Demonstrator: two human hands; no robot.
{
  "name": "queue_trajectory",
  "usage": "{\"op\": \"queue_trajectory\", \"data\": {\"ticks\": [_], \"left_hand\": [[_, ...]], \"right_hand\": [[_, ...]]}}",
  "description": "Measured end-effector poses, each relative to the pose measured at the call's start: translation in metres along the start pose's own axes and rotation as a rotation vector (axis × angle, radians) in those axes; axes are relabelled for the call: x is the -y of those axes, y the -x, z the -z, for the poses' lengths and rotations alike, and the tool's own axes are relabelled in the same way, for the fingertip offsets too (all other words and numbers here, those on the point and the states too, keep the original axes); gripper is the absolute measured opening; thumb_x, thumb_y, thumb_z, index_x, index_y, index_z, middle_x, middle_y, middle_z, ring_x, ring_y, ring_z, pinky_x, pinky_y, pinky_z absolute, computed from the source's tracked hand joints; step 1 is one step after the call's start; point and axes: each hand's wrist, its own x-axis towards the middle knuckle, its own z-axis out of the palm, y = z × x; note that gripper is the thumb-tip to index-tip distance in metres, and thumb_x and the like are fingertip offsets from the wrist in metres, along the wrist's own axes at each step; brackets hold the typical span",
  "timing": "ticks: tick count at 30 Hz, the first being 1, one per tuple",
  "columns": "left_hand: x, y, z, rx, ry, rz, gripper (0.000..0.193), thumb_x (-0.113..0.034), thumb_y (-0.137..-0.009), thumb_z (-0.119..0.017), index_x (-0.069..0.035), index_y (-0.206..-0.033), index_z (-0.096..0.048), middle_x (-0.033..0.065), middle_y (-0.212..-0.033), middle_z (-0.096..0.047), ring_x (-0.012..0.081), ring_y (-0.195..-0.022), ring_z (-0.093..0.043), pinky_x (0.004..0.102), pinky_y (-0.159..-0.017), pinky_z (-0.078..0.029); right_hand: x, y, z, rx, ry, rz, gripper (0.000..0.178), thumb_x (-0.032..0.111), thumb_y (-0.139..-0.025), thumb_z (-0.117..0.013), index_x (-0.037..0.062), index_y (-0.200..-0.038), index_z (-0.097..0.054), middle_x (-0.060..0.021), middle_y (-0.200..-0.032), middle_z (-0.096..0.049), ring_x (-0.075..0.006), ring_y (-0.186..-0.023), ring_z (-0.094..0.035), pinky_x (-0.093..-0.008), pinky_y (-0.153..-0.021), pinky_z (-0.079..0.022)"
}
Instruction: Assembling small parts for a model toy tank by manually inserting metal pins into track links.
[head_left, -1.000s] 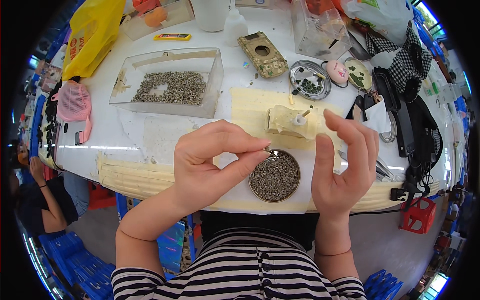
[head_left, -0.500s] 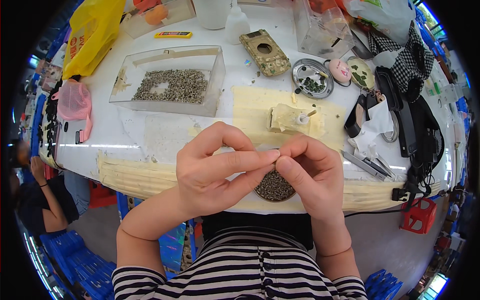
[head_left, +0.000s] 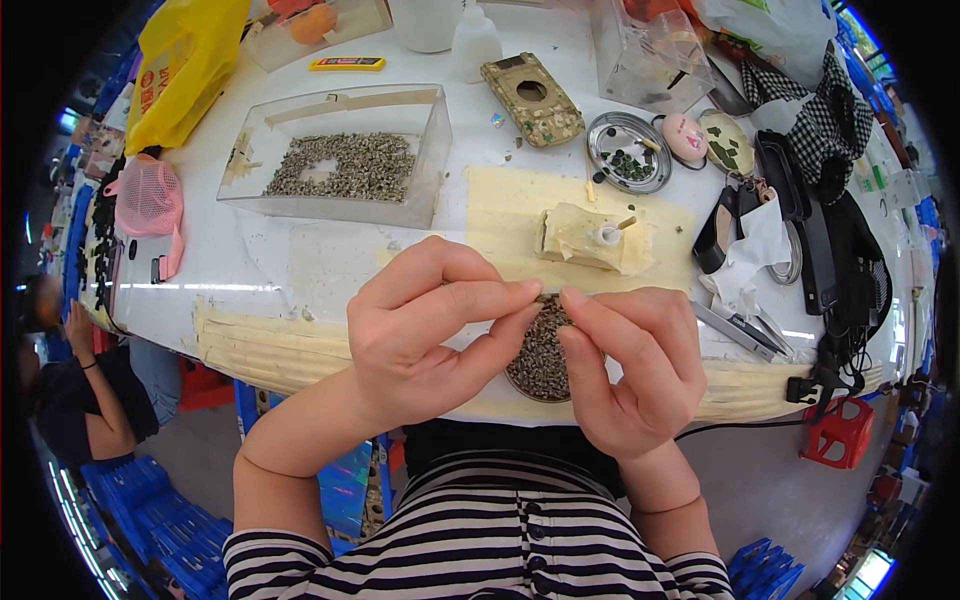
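Observation:
My left hand [head_left: 425, 335] is closed in a pinch above the near edge of the table. Whatever sits between its thumb and forefinger is too small to make out. Facing it, my right hand [head_left: 640, 370] has its thumb and forefinger curved and slightly apart, with nothing visible between them. Below and between the hands lies a round dish [head_left: 545, 398] filled with small grey metallic parts [head_left: 543, 355], partly covered by my fingers. Just beyond stands a block wrapped in masking tape [head_left: 580, 238], with a white nub and a small stick on top.
A clear plastic box [head_left: 425, 200] of small grey parts stands left. Further back lie a camouflage model tank hull [head_left: 532, 100], a round metal dish [head_left: 630, 150] of dark green pieces and a yellow case [head_left: 347, 64]. Tweezers [head_left: 740, 330] lie right. Another person [head_left: 95, 400] sits far left.
My hands have drawn apart: the right moved right and its fingertips parted, while the left shifted slightly left. More of the dish of grey parts shows between them.

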Motion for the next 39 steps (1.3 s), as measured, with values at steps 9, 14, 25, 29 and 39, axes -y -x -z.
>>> {"op": "queue_trajectory", "data": {"ticks": [9,14,25,29,39], "left_hand": [[0.001,0.0,0.001,0.003,0.061,0.019,0.028,0.006,-0.069,-0.078,-0.003,-0.096,-0.075,0.0056,-0.08,-0.062,0.0135,-0.066,-0.058,0.0239,-0.055,-0.046],[0.001,0.001,0.0,-0.001,0.042,-0.043,0.028,0.006,-0.068,-0.078,-0.004,-0.094,-0.076,0.0041,-0.078,-0.062,0.0145,-0.065,-0.058,0.0249,-0.054,-0.045],[0.004,0.003,0.003,0.148,0.258,0.002,0.033,0.01,-0.069,-0.075,-0.003,-0.099,-0.073,0.0064,-0.085,-0.062,0.0175,-0.073,-0.06,0.0274,-0.063,-0.048],[0.001,-0.005,-0.004,0.056,0.133,-0.034,0.029,0.005,-0.067,-0.079,-0.004,-0.093,-0.075,0.0061,-0.079,-0.065,0.0177,-0.066,-0.062,0.0266,-0.054,-0.048],[0.0,-0.002,0.002,0.139,0.084,-0.036,0.029,0.008,-0.07,-0.079,0.0,-0.096,-0.071,0.0091,-0.084,-0.066,0.0188,-0.071,-0.064,0.0273,-0.061,-0.051]], "right_hand": [[-0.002,0.002,-0.006,0.015,-0.124,-0.091,0.031,-0.003,-0.069,-0.078,0.0018,-0.099,-0.074,-0.0061,-0.079,-0.065,-0.0202,-0.066,-0.058,-0.0291,-0.057,-0.046],[-0.001,0.006,-0.005,0.061,-0.278,-0.241,0.024,-0.003,-0.073,-0.077,0.0,-0.097,-0.074,-0.0082,-0.078,-0.065,-0.0197,-0.066,-0.059,-0.028,-0.058,-0.046],[-0.007,0.006,0.006,0.244,-1.002,-0.791,0.006,0.002,-0.088,-0.068,-0.0025,-0.091,-0.067,-0.0053,-0.084,-0.064,-0.0083,-0.074,-0.058,-0.0225,-0.068,-0.046],[-0.008,0.005,0.003,0.164,-0.648,-0.541,0.003,0.0,-0.086,-0.069,-0.0014,-0.085,-0.066,-0.0054,-0.08,-0.064,-0.0095,-0.07,-0.057,-0.0234,-0.063,-0.046],[-0.007,0.004,0.004,0.166,-0.703,-0.573,0.004,0.001,-0.086,-0.069,-0.0021,-0.087,-0.066,-0.0034,-0.081,-0.064,-0.0086,-0.071,-0.058,-0.0224,-0.063,-0.047]]}}
